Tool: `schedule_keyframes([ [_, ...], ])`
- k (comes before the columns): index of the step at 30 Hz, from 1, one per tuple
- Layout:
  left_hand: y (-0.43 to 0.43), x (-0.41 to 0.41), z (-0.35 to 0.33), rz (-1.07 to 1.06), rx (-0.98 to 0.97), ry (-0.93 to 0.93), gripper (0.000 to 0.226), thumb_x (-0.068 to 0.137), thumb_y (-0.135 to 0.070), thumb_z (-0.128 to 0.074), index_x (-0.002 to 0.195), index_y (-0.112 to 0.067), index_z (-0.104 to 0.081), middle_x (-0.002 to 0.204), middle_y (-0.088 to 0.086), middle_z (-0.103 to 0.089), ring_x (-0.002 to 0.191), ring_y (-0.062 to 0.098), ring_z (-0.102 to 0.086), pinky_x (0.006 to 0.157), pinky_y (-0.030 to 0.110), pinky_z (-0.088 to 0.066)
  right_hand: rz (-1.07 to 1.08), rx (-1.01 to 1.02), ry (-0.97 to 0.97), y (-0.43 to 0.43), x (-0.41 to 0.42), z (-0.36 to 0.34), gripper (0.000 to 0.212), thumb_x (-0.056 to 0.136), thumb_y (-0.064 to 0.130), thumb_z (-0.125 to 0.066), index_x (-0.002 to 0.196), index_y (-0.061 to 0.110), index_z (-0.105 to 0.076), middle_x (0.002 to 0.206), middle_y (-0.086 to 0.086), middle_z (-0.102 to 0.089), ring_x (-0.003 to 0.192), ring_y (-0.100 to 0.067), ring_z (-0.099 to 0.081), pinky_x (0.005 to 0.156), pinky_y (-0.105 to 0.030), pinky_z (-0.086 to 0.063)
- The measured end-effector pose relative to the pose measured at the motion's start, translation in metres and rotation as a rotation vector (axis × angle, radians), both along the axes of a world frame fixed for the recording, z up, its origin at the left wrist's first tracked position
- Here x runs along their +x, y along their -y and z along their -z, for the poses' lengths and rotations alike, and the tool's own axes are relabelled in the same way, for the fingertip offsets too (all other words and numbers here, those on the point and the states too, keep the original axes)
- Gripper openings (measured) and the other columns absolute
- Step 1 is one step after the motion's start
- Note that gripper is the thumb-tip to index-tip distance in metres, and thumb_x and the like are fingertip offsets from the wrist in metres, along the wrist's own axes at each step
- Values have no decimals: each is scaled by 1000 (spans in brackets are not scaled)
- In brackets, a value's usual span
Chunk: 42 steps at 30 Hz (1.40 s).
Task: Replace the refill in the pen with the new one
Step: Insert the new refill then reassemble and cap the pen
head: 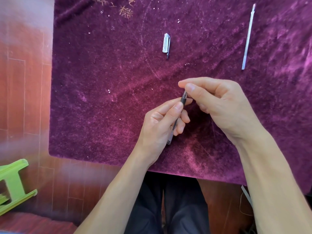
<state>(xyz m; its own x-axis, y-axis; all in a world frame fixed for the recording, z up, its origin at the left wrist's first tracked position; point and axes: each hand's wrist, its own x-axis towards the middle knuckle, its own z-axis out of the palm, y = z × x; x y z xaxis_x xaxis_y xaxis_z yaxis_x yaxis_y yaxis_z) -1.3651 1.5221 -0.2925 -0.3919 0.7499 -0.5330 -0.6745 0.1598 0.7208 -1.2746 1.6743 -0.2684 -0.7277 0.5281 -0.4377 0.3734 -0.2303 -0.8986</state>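
**Both hands closed on the pen above the cloth**

The pen (pixel 176 115) is held over the near middle of the purple cloth (pixel 101 98), tilted, with its tip end up and away from the person. The left hand (pixel 162 125) wraps the barrel: thumb pressed on the black grip section, fingers curled round behind, the clear rear end poking out below the palm. The right hand (pixel 219 105) pinches the clear tip piece between thumb and forefinger, fingers tight together. Whether the tip is screwed on or loose cannot be told; the fingers hide the point itself, and much of the barrel is covered by the left hand.

The cap (pixel 166 44) lies on the cloth further away, well apart. The refill (pixel 248 37) lies far right, alone. A green stool (pixel 13 183) is cut off at the left edge.
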Motion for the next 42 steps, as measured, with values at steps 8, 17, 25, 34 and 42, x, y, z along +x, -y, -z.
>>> schedule_keyframes([
  [8, 0, 1, -1, -1, -12, -15, 33, 103, -25, -54, 128, -10, -70, 80, 7, -64, 58, 12, -51, 58, 21, -44, 20, -16, 65, -2, -2, -1, 14, 94, 27, -80, 93, 13, -83, 76, 7, -78, 61, 8, -64, 60, -4, -47],
  [17, 0, 0, 0, 0, -7, -8, 32, 102, -26, -54, 126, -12, -71, 80, 6, -64, 59, 13, -51, 59, 21, -45, 6, -94, 13, -1, 1, 0, 14, 102, 19, -71, 103, 14, -83, 75, 11, -77, 60, 8, -64, 60, -3, -47],
  [25, 0, 0, -1, -13, -10, 13, 36, 102, -29, -54, 128, -10, -70, 79, 6, -64, 57, 9, -53, 58, 20, -44, 32, -5, 51, 1, -6, -5, 10, 97, 20, -78, 90, 14, -82, 79, 3, -82, 75, -2, -76, 77, -15, -58],
  [34, 0, -1, -1, 3, -9, 4, 33, 104, -26, -51, 125, -11, -70, 78, 5, -64, 57, 8, -49, 58, 22, -41, -27, -107, 26, -1, 0, -2, 18, 106, 16, -66, 114, 17, -81, 75, 12, -76, 61, 8, -63, 62, -4, -47],
  [42, 0, -1, -2, 8, -23, -9, 34, 103, -28, -53, 129, -14, -70, 79, 5, -63, 57, 10, -49, 55, 33, -33, 35, -73, 79, 3, -3, 0, 10, 97, 29, -77, 99, 20, -81, 77, 9, -75, 63, 9, -65, 61, -3, -47],
])
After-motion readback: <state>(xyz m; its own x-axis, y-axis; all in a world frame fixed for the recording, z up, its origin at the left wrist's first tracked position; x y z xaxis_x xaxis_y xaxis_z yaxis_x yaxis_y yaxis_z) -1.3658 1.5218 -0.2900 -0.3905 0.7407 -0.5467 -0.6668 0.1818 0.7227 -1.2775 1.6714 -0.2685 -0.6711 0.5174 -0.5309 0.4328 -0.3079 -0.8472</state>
